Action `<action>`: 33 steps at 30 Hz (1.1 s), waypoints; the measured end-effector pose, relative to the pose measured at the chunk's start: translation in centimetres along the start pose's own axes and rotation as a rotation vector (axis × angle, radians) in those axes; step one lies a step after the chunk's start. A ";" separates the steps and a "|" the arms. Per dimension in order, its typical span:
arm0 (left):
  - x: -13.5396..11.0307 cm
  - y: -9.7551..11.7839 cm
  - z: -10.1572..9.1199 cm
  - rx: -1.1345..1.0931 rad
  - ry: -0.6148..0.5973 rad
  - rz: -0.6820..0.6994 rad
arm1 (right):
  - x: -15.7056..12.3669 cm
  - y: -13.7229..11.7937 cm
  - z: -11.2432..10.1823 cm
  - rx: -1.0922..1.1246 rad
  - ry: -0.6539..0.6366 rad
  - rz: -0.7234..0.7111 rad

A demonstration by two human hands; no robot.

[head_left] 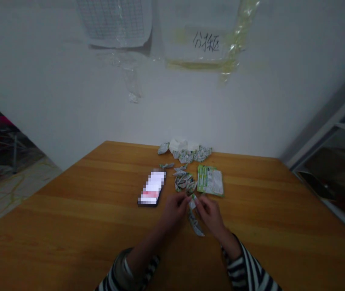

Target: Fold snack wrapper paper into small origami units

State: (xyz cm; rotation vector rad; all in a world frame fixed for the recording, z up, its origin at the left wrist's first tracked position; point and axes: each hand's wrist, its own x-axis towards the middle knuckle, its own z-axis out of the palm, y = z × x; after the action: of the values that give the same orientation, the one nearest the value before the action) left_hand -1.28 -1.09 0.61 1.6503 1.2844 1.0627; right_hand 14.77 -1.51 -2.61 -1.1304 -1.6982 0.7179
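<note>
My left hand (174,208) and my right hand (210,212) meet above the wooden table, each closed in a pinch. Between the fingertips they hold a small folded piece of printed paper (193,203), white with some green. Just below it is a narrow folded paper strip (196,225); whether it joins the held piece I cannot tell. Right beyond my hands lies a cluster of folded paper pieces (185,182). A flat stack of green and white printed sheets (211,180) sits to the right of that cluster.
A phone (152,188) with a lit screen lies left of my hands. Crumpled printed and white papers (187,151) rest at the table's back edge, against the white wall (196,109). Taped sheets hang above. A framed shelf (327,141) stands at the right.
</note>
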 end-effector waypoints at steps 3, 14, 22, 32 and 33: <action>0.0 -0.2 0.2 -0.087 -0.027 -0.084 | 0.0 0.0 0.2 0.059 0.007 0.040; 0.4 -1.3 0.4 -0.149 0.032 -0.162 | 0.4 -0.5 0.8 0.377 -0.028 0.293; 0.2 -0.8 0.4 -0.133 0.065 -0.147 | 0.2 -0.4 0.3 0.371 -0.051 0.262; -0.4 -0.1 -0.4 0.031 -0.018 0.090 | -0.4 -0.5 0.4 0.377 0.057 0.364; -0.5 -0.1 -0.4 0.041 -0.033 0.095 | -0.4 -0.6 0.3 0.375 0.052 0.358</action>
State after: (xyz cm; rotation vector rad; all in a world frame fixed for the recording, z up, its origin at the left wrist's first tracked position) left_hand -1.72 -1.49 0.54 1.7675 1.2246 1.0673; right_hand 14.28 -2.10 -2.37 -1.1793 -1.2578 1.1647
